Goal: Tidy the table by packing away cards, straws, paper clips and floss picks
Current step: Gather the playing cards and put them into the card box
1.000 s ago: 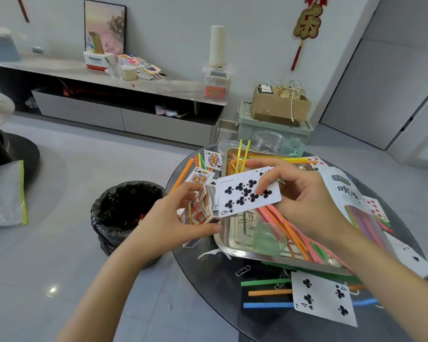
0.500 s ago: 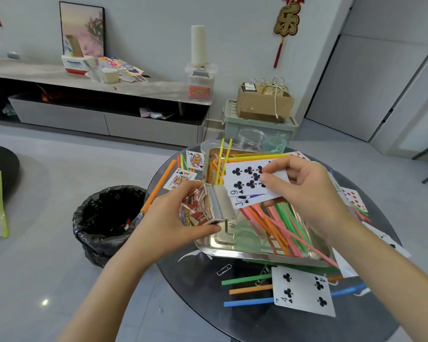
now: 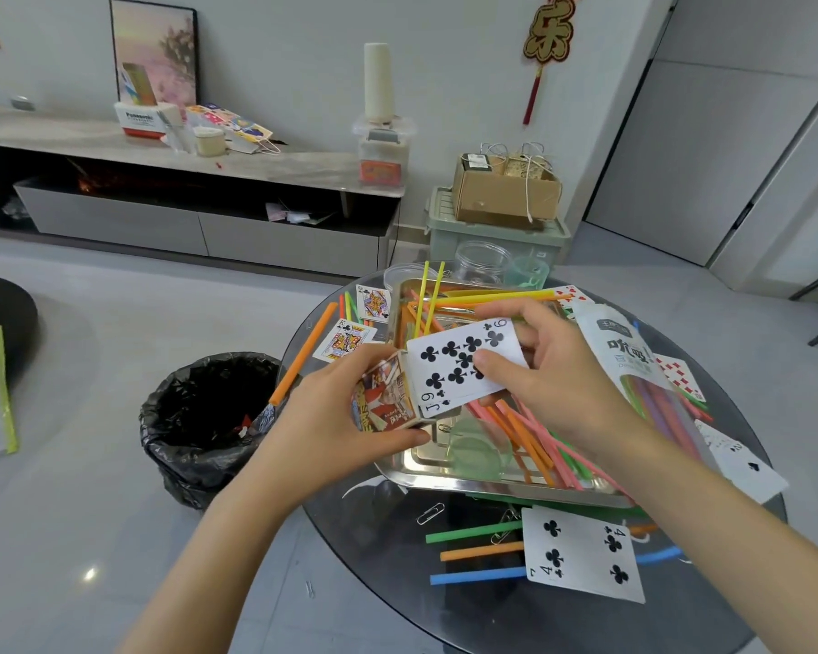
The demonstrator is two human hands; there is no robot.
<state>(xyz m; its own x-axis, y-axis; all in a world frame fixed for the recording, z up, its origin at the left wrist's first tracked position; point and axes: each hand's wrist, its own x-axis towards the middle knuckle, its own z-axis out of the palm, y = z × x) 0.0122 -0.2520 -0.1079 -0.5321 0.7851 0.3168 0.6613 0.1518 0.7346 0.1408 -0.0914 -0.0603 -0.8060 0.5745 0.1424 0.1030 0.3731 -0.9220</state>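
Fingers of the right hand (image 3: 553,384) pinch the nine of clubs (image 3: 459,356) (a jack (image 3: 434,408) beneath) at the mouth of the card box (image 3: 384,402), which the left hand (image 3: 331,417) grips. Best to square the cards to the opening, then slide them flat.

The nine of clubs (image 3: 447,365) hides all but the J corner of the card (image 3: 433,409) beneath it. The four of clubs (image 3: 582,554) covers a stretch of three straws (image 3: 480,553).
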